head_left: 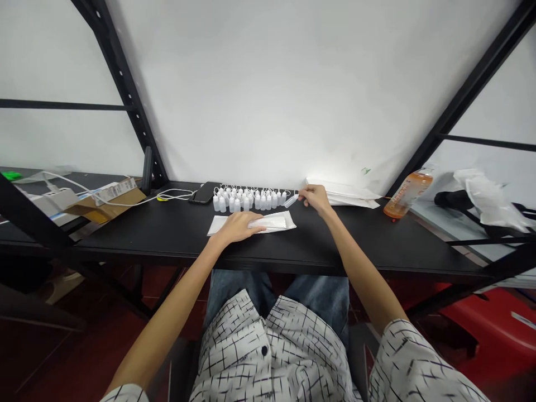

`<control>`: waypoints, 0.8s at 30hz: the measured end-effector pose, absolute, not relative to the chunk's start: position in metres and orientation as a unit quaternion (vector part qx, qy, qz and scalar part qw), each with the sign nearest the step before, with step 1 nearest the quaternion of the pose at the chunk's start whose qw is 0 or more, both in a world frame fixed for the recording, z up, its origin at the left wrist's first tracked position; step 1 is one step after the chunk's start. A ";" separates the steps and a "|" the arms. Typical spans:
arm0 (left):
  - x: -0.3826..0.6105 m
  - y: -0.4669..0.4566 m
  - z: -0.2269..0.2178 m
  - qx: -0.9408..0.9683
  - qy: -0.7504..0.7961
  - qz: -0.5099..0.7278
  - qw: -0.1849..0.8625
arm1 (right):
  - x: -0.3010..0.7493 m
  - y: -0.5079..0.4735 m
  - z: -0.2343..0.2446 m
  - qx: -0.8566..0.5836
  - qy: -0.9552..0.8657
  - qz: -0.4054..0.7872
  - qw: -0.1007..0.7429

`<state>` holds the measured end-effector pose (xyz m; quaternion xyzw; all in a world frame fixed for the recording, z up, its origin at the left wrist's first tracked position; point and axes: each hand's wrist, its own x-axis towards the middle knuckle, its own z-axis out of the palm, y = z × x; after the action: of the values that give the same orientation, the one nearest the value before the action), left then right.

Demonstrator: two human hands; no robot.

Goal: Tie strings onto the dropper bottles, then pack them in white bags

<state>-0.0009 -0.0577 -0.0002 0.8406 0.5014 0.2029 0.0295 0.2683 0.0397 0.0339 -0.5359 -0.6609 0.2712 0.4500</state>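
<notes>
My left hand (238, 227) lies with fingers stretched out over a flat white packet (274, 223) on the black table. Part of the packet is hidden under the palm. My right hand (317, 199) pinches a small translucent squeeze bottle (292, 200), held tilted at its tip end. Just left of that bottle, several similar small white bottles (245, 201) with looped caps stand upright in a cluster. The packet lies in front of this cluster.
Behind my right hand lies a stack of white sheets or envelopes (347, 193). A dark phone (204, 193) with a white cable rests left of the bottles. An orange drink bottle (408, 194) leans at the right by the black frame. An opened cardboard box (106, 202) is at the left.
</notes>
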 end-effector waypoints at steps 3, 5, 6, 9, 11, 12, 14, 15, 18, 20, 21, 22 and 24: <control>0.001 -0.059 0.001 0.833 0.512 0.207 0.025 | 0.284 0.033 0.031 -0.519 -0.637 0.406 0.399; 0.001 -0.060 0.001 0.833 0.512 0.210 0.019 | 0.289 0.028 0.029 -0.510 -0.638 0.441 0.372; 0.002 -0.060 0.000 0.833 0.512 0.210 0.016 | 0.289 0.026 0.029 -0.505 -0.642 0.447 0.364; 0.003 -0.061 0.000 0.833 0.512 0.210 0.010 | 0.286 0.020 0.029 -0.480 -0.676 0.457 0.322; 0.003 -0.061 0.000 0.830 0.517 0.210 0.007 | 0.280 0.018 0.028 -0.456 -0.710 0.459 0.278; 0.004 -0.061 0.000 0.828 0.519 0.212 0.006 | 0.275 0.017 0.025 -0.443 -0.727 0.455 0.260; 0.004 -0.060 0.000 0.827 0.519 0.215 0.007 | 0.262 0.014 0.019 -0.409 -0.760 0.442 0.242; 0.003 -0.060 0.001 0.828 0.518 0.217 0.008 | 0.256 0.013 0.016 -0.388 -0.775 0.438 0.241; 0.001 -0.059 0.001 0.828 0.515 0.220 0.018 | 0.243 0.011 0.011 -0.325 -0.807 0.440 0.222; -0.001 -0.058 0.001 0.825 0.520 0.220 0.026 | 0.244 0.012 0.014 -0.327 -0.811 0.443 0.200; -0.002 -0.058 0.001 0.823 0.523 0.220 0.029 | 0.247 0.013 0.018 -0.342 -0.806 0.439 0.202; -0.002 -0.057 0.001 0.822 0.524 0.219 0.030 | 0.251 0.016 0.021 -0.365 -0.798 0.428 0.218; -0.003 -0.056 0.000 0.823 0.523 0.217 0.030 | 0.258 0.025 0.029 -0.407 -0.782 0.379 0.283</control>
<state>-0.0025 -0.0562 0.0000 0.8234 0.5233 0.2175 0.0299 0.2583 0.0251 0.0286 -0.4067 -0.7819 0.3786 0.2828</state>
